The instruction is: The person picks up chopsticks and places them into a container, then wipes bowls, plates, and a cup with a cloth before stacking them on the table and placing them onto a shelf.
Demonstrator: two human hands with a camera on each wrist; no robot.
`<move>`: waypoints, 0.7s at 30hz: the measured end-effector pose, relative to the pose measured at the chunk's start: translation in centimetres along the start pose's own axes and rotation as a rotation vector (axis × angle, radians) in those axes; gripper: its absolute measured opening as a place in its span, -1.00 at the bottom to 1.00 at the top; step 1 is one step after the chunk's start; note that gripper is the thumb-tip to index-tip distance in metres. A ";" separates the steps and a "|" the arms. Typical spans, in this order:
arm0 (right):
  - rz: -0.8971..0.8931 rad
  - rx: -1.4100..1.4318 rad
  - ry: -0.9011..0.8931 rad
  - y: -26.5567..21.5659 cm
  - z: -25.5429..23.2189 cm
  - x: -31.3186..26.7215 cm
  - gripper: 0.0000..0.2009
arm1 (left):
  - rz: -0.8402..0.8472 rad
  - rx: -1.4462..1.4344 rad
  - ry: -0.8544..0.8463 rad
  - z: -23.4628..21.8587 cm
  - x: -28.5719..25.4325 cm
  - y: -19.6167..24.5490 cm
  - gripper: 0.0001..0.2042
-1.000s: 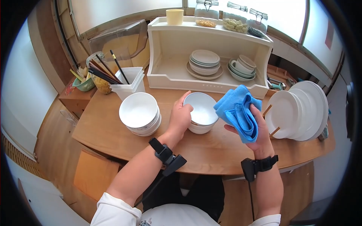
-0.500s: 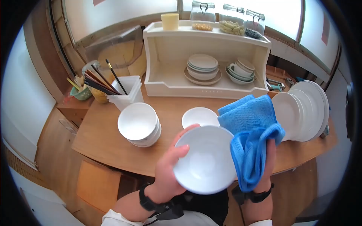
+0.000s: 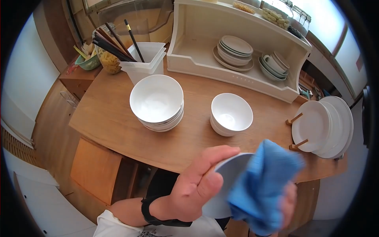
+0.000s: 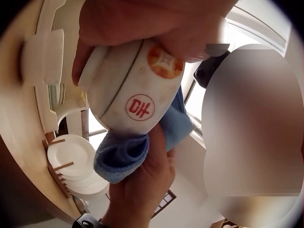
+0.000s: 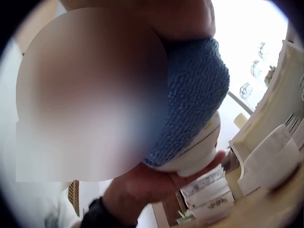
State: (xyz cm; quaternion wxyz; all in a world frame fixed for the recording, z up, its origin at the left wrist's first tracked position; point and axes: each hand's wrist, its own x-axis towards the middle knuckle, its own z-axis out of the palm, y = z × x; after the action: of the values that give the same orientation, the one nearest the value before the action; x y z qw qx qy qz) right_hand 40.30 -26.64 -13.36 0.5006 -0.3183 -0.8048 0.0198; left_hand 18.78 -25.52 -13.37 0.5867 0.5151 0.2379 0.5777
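Near the body, the left hand (image 3: pixel 195 185) grips a white bowl (image 3: pixel 225 189) by its rim, tilted toward the right. In the left wrist view the bowl's outside (image 4: pixel 137 90) shows red and orange marks. The right hand (image 3: pixel 289 203) holds a folded blue cloth (image 3: pixel 264 185) against the bowl's right side, and the cloth hides part of the bowl's inside. In the left wrist view this hand (image 4: pixel 142 190) is curled round the cloth (image 4: pixel 123 156). The cloth (image 5: pixel 194 90) covers one side of the bowl (image 5: pixel 204 147) in the right wrist view.
On the table (image 3: pixel 193 138) stand a tall bowl stack (image 3: pixel 156 100) and a smaller one (image 3: pixel 231 112). Plates (image 3: pixel 312 126) stand in a rack at the right. Behind are a white shelf (image 3: pixel 197 47) with dishes and a container (image 3: pixel 144 61) of chopsticks.
The left hand has lifted a bowl off the smaller stack and brought it toward the body, tilting it. The right hand has brought the cloth onto the bowl. The head view has shifted.
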 end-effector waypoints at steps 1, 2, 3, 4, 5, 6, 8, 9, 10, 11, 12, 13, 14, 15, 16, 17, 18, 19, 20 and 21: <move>-0.018 -0.109 -0.129 -0.9 0.6 1.5 -0.56 | 0.165 0.336 -0.021 -0.6 0.5 0.0 -0.48; -0.034 -0.217 -0.259 -1.9 1.9 3.3 -0.56 | 0.164 0.336 -0.023 -0.7 0.9 0.1 -0.48; -0.031 -0.217 -0.261 -2.2 3.2 3.4 -0.56 | 0.291 0.523 -0.032 -0.8 1.0 0.0 -0.52; 0.045 -0.084 -0.285 -2.2 4.8 3.2 -0.62 | 0.418 0.709 -0.041 -0.9 1.1 0.0 -0.55; 0.118 0.048 -0.306 -1.9 5.6 3.0 -0.67 | 0.466 0.747 0.013 -1.4 1.5 -0.2 -0.58; 0.115 0.048 -0.308 -1.5 6.0 3.1 -0.67 | 0.468 0.747 0.017 -1.8 1.4 -0.3 -0.58; 0.404 0.651 -0.373 -1.0 6.3 3.1 -0.65 | 0.434 0.770 -0.010 -2.6 0.9 -0.3 -0.58; 0.606 0.952 -0.440 -0.7 5.7 2.9 -0.65 | 0.428 0.696 -0.055 -2.9 0.9 -0.3 -0.58; 0.808 1.270 -0.396 -0.7 5.5 2.3 -0.64 | 0.425 0.699 -0.052 -2.9 0.7 0.0 -0.58; 0.850 1.297 -0.347 -0.9 5.5 2.0 -0.58 | 0.407 0.653 -0.069 -2.7 0.6 0.4 -0.58; 0.891 1.321 -0.298 -1.3 5.5 2.0 -0.52 | 0.391 0.605 -0.086 -2.6 0.6 0.6 -0.57; 0.888 1.321 -0.301 -1.8 5.1 1.6 -0.52 | 0.353 0.557 -0.070 -2.7 0.7 0.7 -0.54; 1.051 1.392 -0.069 -2.6 4.7 1.1 -0.46 | 0.353 0.560 -0.067 -2.8 0.8 0.6 -0.54; 1.208 1.446 0.175 -2.9 4.4 0.9 -0.40 | 0.298 0.469 -0.028 -2.7 0.9 0.4 -0.52; 1.205 1.446 0.171 -2.6 4.4 1.2 -0.40 | 0.246 0.378 0.011 -2.8 1.1 0.3 -0.50; 1.011 1.335 0.272 -2.1 4.3 1.6 -0.45 | 0.094 0.190 0.047 -2.9 0.7 0.1 -0.46; 0.819 1.217 0.367 -1.5 4.2 2.0 -0.46 | -0.047 -0.043 0.110 -2.5 0.4 0.4 -0.47; 0.628 1.093 0.454 -1.0 4.0 2.4 -0.44 | -0.126 -0.163 0.136 -2.2 0.4 0.8 -0.47; 0.438 0.962 0.536 -0.7 4.0 2.6 -0.39 | -0.205 -0.284 0.160 -2.2 0.4 1.0 -0.46; 0.440 0.959 0.537 -1.0 3.8 3.0 -0.39 | -0.208 -0.286 0.158 -2.4 0.3 0.7 -0.46</move>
State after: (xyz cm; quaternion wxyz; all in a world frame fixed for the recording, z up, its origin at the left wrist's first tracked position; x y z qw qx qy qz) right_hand 35.80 -24.71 -12.53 0.7590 -0.2097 -0.4662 0.4032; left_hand 16.49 -24.56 -13.51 0.6901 0.3522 0.2504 0.5806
